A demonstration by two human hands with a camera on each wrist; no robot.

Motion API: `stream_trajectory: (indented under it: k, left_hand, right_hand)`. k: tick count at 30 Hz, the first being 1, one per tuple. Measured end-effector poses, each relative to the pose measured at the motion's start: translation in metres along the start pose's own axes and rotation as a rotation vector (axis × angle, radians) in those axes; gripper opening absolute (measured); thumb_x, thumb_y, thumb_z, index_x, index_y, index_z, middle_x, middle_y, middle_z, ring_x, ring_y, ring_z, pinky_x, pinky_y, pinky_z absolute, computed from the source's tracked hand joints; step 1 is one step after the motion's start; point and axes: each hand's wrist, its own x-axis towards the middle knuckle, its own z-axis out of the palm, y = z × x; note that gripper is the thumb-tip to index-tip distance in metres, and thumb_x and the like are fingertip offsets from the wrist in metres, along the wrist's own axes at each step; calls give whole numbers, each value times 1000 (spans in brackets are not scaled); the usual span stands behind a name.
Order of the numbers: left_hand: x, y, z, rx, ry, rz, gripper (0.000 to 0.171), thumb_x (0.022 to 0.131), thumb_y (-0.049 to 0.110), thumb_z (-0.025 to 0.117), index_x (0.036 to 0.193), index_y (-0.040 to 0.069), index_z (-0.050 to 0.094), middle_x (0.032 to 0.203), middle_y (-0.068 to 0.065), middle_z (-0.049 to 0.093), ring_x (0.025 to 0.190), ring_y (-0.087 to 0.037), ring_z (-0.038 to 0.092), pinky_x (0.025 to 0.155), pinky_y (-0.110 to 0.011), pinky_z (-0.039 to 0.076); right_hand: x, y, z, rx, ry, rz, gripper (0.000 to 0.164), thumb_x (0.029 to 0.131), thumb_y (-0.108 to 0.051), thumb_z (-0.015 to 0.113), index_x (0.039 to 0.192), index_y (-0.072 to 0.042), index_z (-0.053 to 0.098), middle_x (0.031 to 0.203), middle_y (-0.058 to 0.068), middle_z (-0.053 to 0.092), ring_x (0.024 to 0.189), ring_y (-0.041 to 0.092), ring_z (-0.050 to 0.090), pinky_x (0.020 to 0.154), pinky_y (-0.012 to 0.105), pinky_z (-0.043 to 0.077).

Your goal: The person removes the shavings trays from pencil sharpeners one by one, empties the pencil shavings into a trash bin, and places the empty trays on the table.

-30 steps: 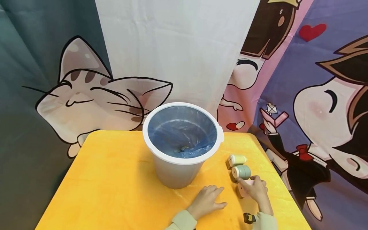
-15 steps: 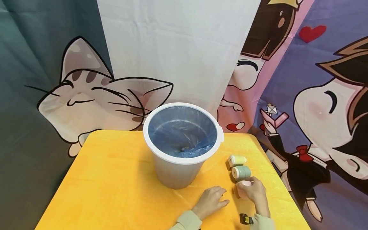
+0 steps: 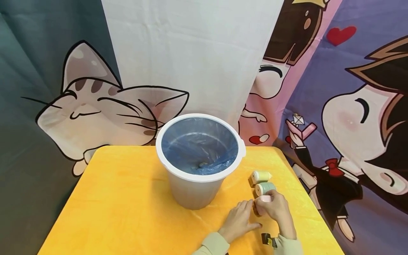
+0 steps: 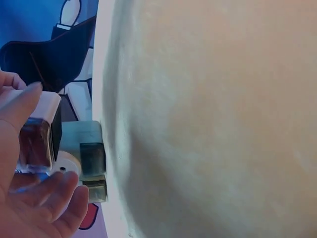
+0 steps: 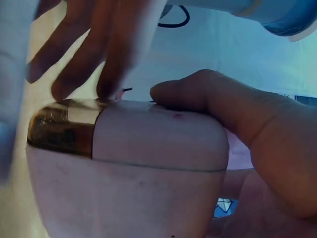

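Along the near side of the tabletop [image 3: 121, 202], whose near edge is out of view, the left hand [image 3: 237, 219] has moved rightward over the last second; its fingers are extended and the thumb spread well away, with nothing visibly gripped; its fingertips lie at the gold panel [image 5: 62, 130] of the pale pink case [image 5: 138, 193], though touching or just short I cannot tell. The right hand [image 3: 278, 209] pinches that case between thumb and fingers; it has brought it leftward, farther from the tabletop's right edge, so the gap between the hands has nearly closed; I judge that the work has passed from one hand's grasp to both hands meeting at the case, the right bearing it. Just beyond, towards the tabletop's right edge, the green spool-like piece [image 3: 264, 188] and then the yellow spool-like piece [image 3: 262, 176] lie unmoved; farther off, near the tabletop's far edge, the pail [image 3: 192, 193] with its blue liner [image 3: 197, 145] stands as before; the cat-printed backdrop [image 3: 194, 63] hangs behind.
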Motion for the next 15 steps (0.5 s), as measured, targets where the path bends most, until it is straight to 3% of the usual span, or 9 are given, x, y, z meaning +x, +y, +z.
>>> stream_trajectory:
  k: [3,7,15]
  left_hand:
    - [2,2,0,-46,87,6,71,75,57,65,126,12,44,103,6,53,85,-4,51,69,-15,46]
    - [6,4,-3,-88,150,3,63,75,49,69,121,13,46,97,7,52,79,-2,49,64,-13,45]
    - [7,7,-6,-177,155,-43,50,72,42,75,108,17,51,87,8,52,70,2,47,59,-10,41]
  right_hand:
    - [-2,-5,0,6,-11,-3,52,73,-33,73,105,4,57,92,18,62,76,26,59,58,36,50]
    - [-4,-9,1,9,0,-14,46,74,-30,72,103,3,58,90,16,62,74,24,58,57,33,48]
    - [-9,-17,0,-2,13,-36,46,75,-28,72,104,3,57,89,16,61,72,23,57,56,32,47]
